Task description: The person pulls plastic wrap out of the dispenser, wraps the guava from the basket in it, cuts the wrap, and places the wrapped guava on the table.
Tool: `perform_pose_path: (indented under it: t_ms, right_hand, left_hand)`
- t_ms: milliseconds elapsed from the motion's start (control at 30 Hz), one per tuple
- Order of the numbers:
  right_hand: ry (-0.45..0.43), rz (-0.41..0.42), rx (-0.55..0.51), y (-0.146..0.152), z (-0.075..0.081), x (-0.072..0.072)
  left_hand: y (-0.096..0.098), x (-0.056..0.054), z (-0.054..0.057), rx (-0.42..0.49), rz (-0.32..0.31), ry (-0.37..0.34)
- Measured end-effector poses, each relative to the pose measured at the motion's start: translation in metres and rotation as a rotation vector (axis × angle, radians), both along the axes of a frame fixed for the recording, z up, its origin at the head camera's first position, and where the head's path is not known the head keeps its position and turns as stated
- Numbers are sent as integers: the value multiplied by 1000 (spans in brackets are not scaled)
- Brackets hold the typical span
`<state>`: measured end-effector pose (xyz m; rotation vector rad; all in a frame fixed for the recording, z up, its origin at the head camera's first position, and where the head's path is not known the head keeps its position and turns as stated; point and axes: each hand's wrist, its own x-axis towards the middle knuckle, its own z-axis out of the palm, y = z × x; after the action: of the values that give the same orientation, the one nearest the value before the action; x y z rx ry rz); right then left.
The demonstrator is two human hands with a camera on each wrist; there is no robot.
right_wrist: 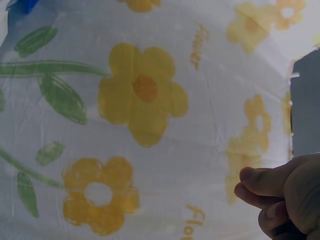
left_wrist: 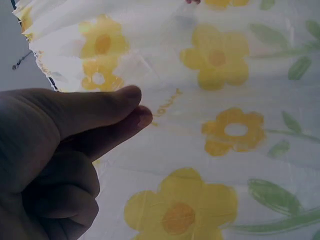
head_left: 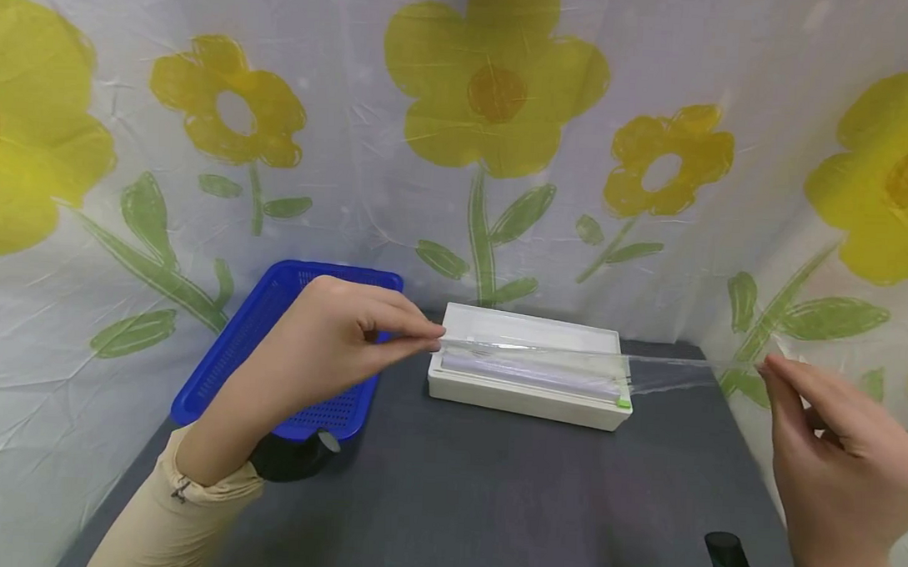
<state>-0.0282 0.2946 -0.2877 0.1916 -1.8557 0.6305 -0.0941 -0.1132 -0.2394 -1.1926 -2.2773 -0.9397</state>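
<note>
A strip of clear plastic wrap [head_left: 676, 373] is stretched level between my two hands in the head view. My left hand [head_left: 340, 334] pinches its left end between thumb and forefinger. At the other end, the thumb and forefinger of my right hand [head_left: 842, 455] pinch the film. Behind and below the strip stands a white plastic wrap dispenser box [head_left: 525, 403] with its lid raised at the back. A roll of film [head_left: 526, 371] lies inside it, and a small green piece [head_left: 623, 403] sits at its right front corner. Both wrist views show the pinching fingers, with the film barely visible.
A blue perforated basket [head_left: 281, 286] stands at the left, partly hidden by my left arm. The dark grey tabletop [head_left: 491, 502] runs under everything. A flower-printed white curtain [head_left: 337, 188] hangs close behind and along both sides.
</note>
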Motion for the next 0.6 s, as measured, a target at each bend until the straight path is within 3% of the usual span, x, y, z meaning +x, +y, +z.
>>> perform_pose_path:
  t_ms: [400, 600]
  right_hand:
    - [-11, 139, -6, -1, -16, 32]
    - [250, 227, 124, -6, -25, 33]
  left_hand:
    - [-5, 18, -21, 85, -202, 121]
    - [-9, 30, -38, 107, -244, 98]
